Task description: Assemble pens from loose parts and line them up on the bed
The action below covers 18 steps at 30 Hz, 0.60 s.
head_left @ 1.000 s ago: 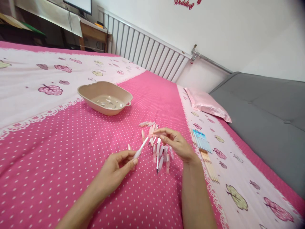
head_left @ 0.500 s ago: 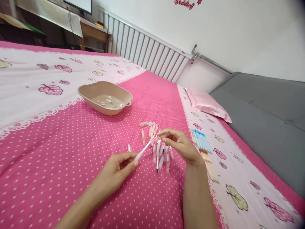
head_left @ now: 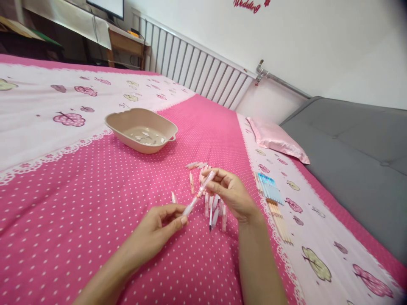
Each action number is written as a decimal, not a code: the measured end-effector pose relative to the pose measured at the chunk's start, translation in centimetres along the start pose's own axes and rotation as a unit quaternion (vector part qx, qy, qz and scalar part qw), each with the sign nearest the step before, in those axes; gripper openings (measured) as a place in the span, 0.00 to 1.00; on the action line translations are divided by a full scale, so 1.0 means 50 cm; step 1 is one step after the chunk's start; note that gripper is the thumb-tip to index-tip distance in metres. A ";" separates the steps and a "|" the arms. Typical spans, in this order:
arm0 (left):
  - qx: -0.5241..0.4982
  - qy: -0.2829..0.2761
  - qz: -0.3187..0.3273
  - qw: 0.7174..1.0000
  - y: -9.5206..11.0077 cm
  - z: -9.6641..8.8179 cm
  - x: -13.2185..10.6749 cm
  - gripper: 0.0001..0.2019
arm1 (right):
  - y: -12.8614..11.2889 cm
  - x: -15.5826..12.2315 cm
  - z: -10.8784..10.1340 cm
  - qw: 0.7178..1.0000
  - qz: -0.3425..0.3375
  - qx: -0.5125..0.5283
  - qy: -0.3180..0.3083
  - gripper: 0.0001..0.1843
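My left hand [head_left: 159, 231] pinches the lower end of a thin white pen refill [head_left: 190, 207]. My right hand [head_left: 230, 192] grips a pale pink pen barrel [head_left: 207, 182] that sits over the refill's upper end, so both hands hold one slanted pen above the bed. Just beyond and beneath the hands lies a scatter of several pink and clear pen parts [head_left: 213, 209] on the pink dotted bedspread [head_left: 95, 203].
A beige oval tub [head_left: 141, 129] with small bits inside stands to the upper left. A row of blue-capped and cream pens [head_left: 273, 201] lies to the right. A pink pillow [head_left: 276, 139], grey sofa [head_left: 356, 156] and white radiator [head_left: 197, 72] lie behind.
My right hand has brought the pink barrel down over the refill's tip; the refill now sits partly inside it. My left hand has stayed almost still.
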<state>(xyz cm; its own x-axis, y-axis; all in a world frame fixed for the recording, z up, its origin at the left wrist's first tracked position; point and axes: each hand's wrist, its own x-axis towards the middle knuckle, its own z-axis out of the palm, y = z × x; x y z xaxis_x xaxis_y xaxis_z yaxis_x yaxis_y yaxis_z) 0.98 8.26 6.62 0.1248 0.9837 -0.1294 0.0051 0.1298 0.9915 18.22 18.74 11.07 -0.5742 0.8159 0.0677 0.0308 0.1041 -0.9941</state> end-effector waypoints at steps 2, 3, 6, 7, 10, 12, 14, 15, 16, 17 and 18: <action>-0.004 0.001 -0.002 1.000 0.000 0.000 0.000 0.16 | 0.000 0.000 0.007 1.000 0.006 -0.001 -0.007 0.15; -0.006 0.002 -0.004 1.000 0.001 0.000 0.000 0.16 | 0.000 0.000 0.010 1.000 0.009 -0.002 -0.011 0.14; -0.012 0.004 -0.009 1.000 0.004 0.000 -0.002 0.16 | -0.001 0.000 0.016 1.000 0.015 0.004 -0.018 0.13; -0.013 0.004 -0.010 1.000 0.005 0.000 -0.002 0.16 | -0.001 0.000 0.017 1.000 0.015 0.006 -0.020 0.13; -0.013 0.004 -0.012 1.000 0.008 -0.001 -0.003 0.16 | 0.000 0.000 0.020 0.999 0.022 0.004 -0.028 0.13; -0.014 0.004 -0.010 1.000 0.008 -0.002 -0.004 0.16 | 0.003 0.001 0.021 0.999 0.027 0.001 -0.038 0.14; -0.020 0.002 -0.006 1.000 0.009 -0.002 -0.005 0.15 | 0.006 0.001 0.022 0.999 0.029 0.003 -0.046 0.15; -0.022 0.002 -0.005 1.000 0.010 -0.002 -0.005 0.15 | 0.007 0.001 0.023 0.998 0.030 0.005 -0.048 0.15; -0.024 0.001 -0.005 1.000 0.011 -0.002 -0.005 0.15 | 0.008 0.001 0.024 0.998 0.031 0.008 -0.048 0.15; -0.025 0.001 -0.005 1.000 0.012 -0.001 -0.005 0.14 | 0.009 0.001 0.025 0.998 0.033 0.011 -0.049 0.14; -0.026 0.000 -0.006 1.000 0.013 -0.001 -0.005 0.14 | 0.009 0.001 0.027 0.998 0.036 0.015 -0.050 0.14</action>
<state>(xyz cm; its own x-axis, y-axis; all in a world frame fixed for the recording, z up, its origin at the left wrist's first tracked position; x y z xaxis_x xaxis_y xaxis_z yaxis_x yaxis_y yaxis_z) 0.90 8.09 7.32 0.1247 0.9821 -0.1409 -0.0445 0.1474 0.9881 17.11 18.09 10.54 -0.6505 0.7594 -0.0109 0.0514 0.0297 -0.9982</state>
